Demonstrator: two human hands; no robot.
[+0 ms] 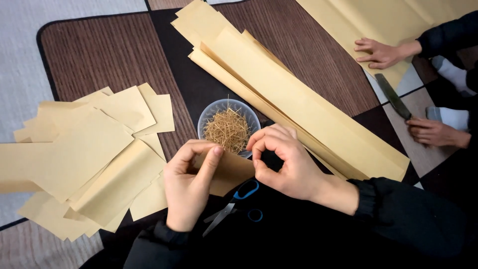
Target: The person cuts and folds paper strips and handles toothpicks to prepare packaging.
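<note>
Landmark: clear round bowl (228,128) of straw-like shreds, on a brown striped mat (99,55).

1. Long folded tan paper strips (294,99), running diagonally just right of the bowl.
2. Heap of cut tan sheets (84,159), left of the bowl.
3. Second person's two hands, far right of the bowl: one flat on a tan sheet (381,52), one (435,132) at the end of a long blade (393,97).
4. Left hand (189,184), below the bowl, fingers curled onto a small tan paper piece (226,172), thumb pressing it.
5. Right hand (281,159), pinching that piece's upper edge (thumb meets forefinger), beside the bowl's rim.
6. Blue-handled scissors (234,204), below both, lying loose.
</note>
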